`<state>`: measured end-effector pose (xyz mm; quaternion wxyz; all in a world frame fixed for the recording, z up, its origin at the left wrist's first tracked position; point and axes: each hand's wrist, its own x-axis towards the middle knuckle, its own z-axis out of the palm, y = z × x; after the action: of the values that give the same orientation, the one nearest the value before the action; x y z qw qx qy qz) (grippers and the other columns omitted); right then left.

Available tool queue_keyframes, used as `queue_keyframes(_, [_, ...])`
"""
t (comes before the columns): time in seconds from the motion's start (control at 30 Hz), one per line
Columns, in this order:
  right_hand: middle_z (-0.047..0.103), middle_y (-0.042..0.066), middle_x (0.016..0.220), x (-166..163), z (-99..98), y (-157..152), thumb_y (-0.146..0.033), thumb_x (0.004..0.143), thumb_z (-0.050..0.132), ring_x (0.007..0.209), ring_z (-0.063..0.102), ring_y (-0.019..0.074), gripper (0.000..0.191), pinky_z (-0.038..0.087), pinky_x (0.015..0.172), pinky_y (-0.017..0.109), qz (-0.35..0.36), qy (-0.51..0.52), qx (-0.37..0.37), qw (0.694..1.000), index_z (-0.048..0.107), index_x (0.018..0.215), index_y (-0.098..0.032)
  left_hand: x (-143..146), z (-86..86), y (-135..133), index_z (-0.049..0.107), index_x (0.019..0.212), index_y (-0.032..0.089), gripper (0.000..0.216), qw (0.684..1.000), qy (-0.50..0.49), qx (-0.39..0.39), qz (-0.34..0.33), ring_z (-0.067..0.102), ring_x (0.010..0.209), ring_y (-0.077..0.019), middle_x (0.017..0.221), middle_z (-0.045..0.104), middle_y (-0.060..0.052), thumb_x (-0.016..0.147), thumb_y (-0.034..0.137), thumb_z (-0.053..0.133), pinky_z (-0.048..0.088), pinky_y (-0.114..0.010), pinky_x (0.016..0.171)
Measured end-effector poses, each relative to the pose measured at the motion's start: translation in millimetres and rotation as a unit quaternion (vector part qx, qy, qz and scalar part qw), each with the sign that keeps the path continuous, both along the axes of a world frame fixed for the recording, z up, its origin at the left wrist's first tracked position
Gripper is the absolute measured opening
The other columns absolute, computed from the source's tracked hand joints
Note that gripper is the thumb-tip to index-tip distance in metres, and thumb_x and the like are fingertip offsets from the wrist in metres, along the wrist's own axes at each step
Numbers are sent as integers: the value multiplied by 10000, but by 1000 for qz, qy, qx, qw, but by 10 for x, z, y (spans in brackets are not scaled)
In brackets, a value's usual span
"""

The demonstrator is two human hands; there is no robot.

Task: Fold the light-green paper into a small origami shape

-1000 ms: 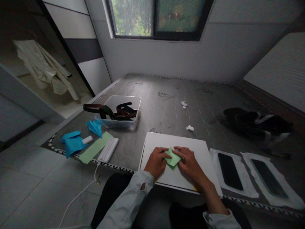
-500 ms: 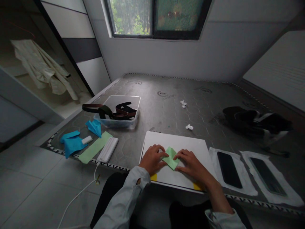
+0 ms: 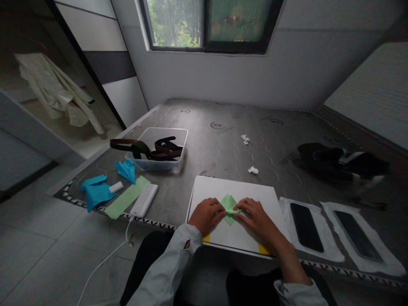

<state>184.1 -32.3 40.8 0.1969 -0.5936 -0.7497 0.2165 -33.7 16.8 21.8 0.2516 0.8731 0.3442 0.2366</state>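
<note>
A folded piece of green paper [image 3: 229, 202], roughly diamond-shaped with its upper point away from me, lies on a white box [image 3: 207, 187]. My left hand [image 3: 208, 214] pinches its left side, thumb and fingers together. From the right, my right hand [image 3: 255, 217] pinches the opposite side in the same way. Across the middle of the paper, between my fingertips, runs a raised crease. Part of each side is hidden under my fingers.
To the left are a green paper strip [image 3: 126, 199], a white power strip [image 3: 145, 200], blue folded paper [image 3: 97, 191] and a clear bin [image 3: 162, 165] holding belts [image 3: 143, 148]. Two phones [image 3: 306, 227] lie on white wrappers at right. Crumpled white paper [image 3: 253, 170] sits beyond the box.
Both hands have shifted their grip on the green paper, fingertips drawing closer to its middle. The paper's sides are now gathered into a crease there.
</note>
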Motion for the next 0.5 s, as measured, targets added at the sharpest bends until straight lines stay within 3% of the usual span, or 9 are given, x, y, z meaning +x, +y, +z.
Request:
queue_keyframes(0.17, [656, 39, 897, -75, -65, 51, -374, 942, 477, 867, 580, 206, 243, 356, 803, 363, -59, 3, 43, 997, 641, 841, -228, 33, 4, -15, 639, 942, 191, 173, 999, -21, -13, 37, 594, 867, -167, 954, 614, -50, 934, 271, 486, 478, -286, 796])
queue_keyframes(0.4, [632, 29, 768, -252, -165, 97, -376, 946, 450, 743, 565, 198, 240, 362, 717, 328, -157, -29, 101, 982, 573, 818, -215, 66, -85, -9, 568, 1145, 228, 237, 993, -53, -29, 101, 604, 900, -166, 996, 603, -34, 924, 210, 485, 495, -293, 837])
queue_keyframes(0.5, [611, 23, 773, -265, -183, 103, -370, 937, 466, 751, 559, 197, 210, 370, 718, 324, -171, -39, 107, 979, 569, 834, -219, 73, -89, -10, 628, 1092, 250, 227, 993, -34, -17, 112, 610, 846, -148, 961, 602, -28, 939, 225, 462, 491, -267, 800])
